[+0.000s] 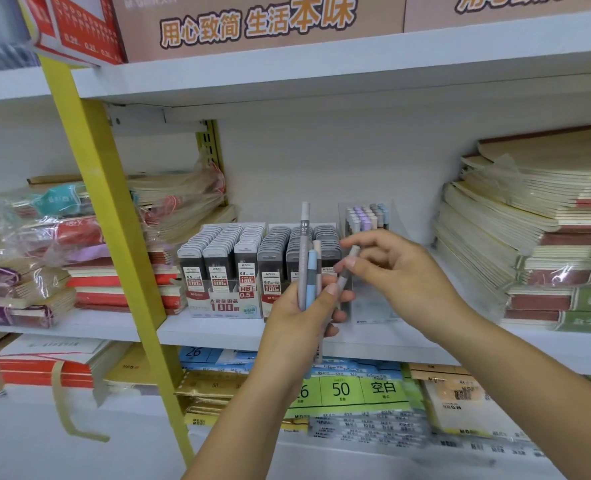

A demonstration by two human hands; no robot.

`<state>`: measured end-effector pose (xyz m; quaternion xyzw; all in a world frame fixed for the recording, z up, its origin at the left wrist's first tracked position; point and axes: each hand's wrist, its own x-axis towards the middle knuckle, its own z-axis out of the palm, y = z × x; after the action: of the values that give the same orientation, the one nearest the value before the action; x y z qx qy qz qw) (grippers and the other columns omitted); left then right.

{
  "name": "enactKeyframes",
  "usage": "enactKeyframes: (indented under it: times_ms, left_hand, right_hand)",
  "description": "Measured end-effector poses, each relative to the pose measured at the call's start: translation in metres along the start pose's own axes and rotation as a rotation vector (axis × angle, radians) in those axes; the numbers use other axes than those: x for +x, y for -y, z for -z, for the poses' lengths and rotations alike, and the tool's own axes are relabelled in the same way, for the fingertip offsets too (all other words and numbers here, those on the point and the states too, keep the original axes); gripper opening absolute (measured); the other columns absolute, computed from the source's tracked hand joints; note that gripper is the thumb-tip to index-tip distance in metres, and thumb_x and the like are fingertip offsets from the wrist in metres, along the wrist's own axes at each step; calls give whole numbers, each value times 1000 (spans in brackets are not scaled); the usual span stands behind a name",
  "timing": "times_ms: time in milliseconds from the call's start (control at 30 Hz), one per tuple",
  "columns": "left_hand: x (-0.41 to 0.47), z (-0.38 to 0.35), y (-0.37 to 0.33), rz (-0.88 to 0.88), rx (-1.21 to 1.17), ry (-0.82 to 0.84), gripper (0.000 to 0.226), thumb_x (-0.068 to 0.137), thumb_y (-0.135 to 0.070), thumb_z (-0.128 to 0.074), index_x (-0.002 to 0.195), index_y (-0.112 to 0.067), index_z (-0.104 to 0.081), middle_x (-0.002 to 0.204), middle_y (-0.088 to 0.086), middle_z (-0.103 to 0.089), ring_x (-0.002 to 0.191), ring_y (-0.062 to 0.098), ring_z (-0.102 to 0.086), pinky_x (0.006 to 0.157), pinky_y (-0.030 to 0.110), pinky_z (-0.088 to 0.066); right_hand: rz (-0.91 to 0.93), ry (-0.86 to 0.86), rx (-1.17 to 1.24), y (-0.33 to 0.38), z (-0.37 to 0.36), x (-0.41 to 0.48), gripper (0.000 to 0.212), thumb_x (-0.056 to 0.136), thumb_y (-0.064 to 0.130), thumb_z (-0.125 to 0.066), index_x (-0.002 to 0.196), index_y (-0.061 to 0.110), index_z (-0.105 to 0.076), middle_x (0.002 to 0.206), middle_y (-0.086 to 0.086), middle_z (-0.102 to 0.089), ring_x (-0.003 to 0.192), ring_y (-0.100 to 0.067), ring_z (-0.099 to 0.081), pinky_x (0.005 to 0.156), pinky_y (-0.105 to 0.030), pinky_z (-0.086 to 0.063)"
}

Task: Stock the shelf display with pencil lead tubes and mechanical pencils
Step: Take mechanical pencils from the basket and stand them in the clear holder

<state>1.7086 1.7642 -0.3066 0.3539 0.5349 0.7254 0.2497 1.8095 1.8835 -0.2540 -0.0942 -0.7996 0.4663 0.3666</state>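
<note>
My left hand (301, 323) grips a small bundle of mechanical pencils (303, 258), grey, blue and beige, held upright in front of the middle shelf. My right hand (394, 268) pinches one grey pencil (347, 268) at the right side of that bundle. Behind the hands stand two display boxes of pencil lead tubes (224, 258), the left marked 0.5 and the right (297, 247) marked 0.7. A clear plastic holder (367, 216) with several pastel mechanical pencils stands just right of them on the white shelf (211, 330).
Stacks of notebooks (536, 230) fill the shelf's right side, wrapped notebooks (62, 244) the left. A yellow slanted upright (114, 216) crosses in front at left. Paper packs (356, 389) lie on the shelf below. Cardboard boxes (252, 26) sit on the top shelf.
</note>
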Motion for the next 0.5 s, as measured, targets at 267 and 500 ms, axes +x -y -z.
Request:
enactKeyframes:
  times_ms: [267, 500]
  left_hand:
    - [0, 9, 2, 68, 81, -50, 13, 100, -33, -57, 109, -26, -64, 81, -1, -76, 48, 8, -54, 47, 21, -47]
    - [3, 8, 7, 69, 78, -37, 14, 99, -34, -59, 106, -25, -67, 65, -4, -60, 43, 6, -36, 41, 19, -33]
  right_hand:
    - [257, -426, -15, 24, 54, 13, 19, 97, 13, -56, 110, 26, -52, 88, 4, -72, 82, -8, -70, 62, -18, -55]
    - [193, -287, -467, 2, 66, 33, 17, 94, 20, -62, 105, 25, -49, 90, 2, -68, 86, -17, -68, 79, -49, -55]
